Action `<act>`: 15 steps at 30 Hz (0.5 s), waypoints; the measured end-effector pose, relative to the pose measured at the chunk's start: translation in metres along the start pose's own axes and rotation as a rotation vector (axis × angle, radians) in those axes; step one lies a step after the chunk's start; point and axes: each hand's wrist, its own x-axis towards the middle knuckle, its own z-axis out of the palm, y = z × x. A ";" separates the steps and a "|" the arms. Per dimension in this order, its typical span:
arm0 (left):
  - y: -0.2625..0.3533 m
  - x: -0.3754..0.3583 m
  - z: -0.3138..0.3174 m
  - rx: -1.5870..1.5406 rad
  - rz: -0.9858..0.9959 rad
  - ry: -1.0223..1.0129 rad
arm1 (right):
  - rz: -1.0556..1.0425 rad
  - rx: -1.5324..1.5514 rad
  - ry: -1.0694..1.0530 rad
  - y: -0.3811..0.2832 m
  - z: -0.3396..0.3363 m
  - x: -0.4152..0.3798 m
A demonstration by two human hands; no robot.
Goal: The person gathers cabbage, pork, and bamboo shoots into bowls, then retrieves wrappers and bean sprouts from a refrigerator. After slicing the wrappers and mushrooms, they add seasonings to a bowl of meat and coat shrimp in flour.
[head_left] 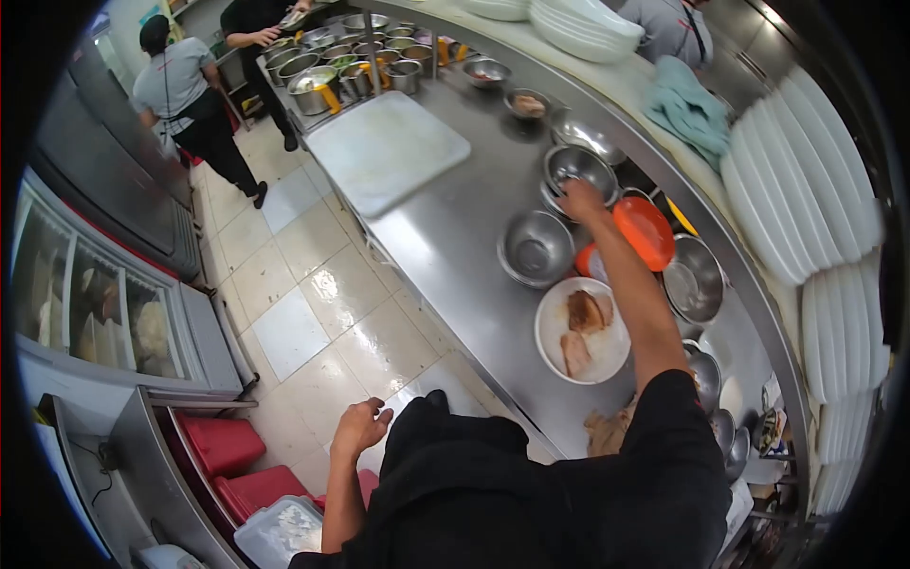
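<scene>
My right hand (582,201) reaches across the steel counter to a metal bowl (595,169). Its fingers bend over the near rim, which they appear to pinch; the fingertips are partly hidden. That bowl sits on or against another one just below it. Nearer to me, a second metal bowl (536,248) stands on the counter. Under my right forearm, a white round dish (550,353) holds browned pieces of what looks like cooked meat (585,313). My left hand (360,427) hangs over the floor beside the counter, loosely curled with fingers apart and nothing in it.
An orange-red bowl (645,233) and more metal bowls (693,280) line the counter's back. A white cutting board (389,152) lies at the far end, near several metal containers (313,90). Stacked white plates (801,180) and a teal cloth (684,106) rest on the shelf. Co-workers (180,85) stand beyond.
</scene>
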 end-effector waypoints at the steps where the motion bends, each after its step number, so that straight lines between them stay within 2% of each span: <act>1: -0.005 0.006 -0.011 -0.011 0.016 0.036 | -0.029 0.015 0.037 -0.002 -0.004 -0.005; 4: -0.011 0.040 -0.041 -0.101 0.073 0.027 | -0.049 0.059 0.119 0.003 -0.021 -0.010; 5: -0.002 0.054 -0.052 -0.176 0.159 0.045 | -0.044 0.104 0.139 0.008 -0.023 -0.011; 6: 0.010 0.070 -0.061 -0.179 0.164 0.048 | -0.044 0.100 0.145 0.015 -0.019 -0.007; 8: 0.037 0.101 -0.078 -0.277 0.293 0.101 | 0.060 0.314 0.485 0.032 -0.005 0.004; 12: 0.094 0.164 -0.095 -0.436 0.428 0.091 | 0.033 0.228 0.395 0.046 -0.040 0.016; 14: 0.123 0.201 -0.098 -0.656 0.500 -0.032 | -0.067 0.353 0.552 0.049 -0.038 0.008; 15: 0.145 0.213 -0.104 -0.832 0.425 -0.164 | 0.052 0.510 0.565 0.002 -0.070 -0.019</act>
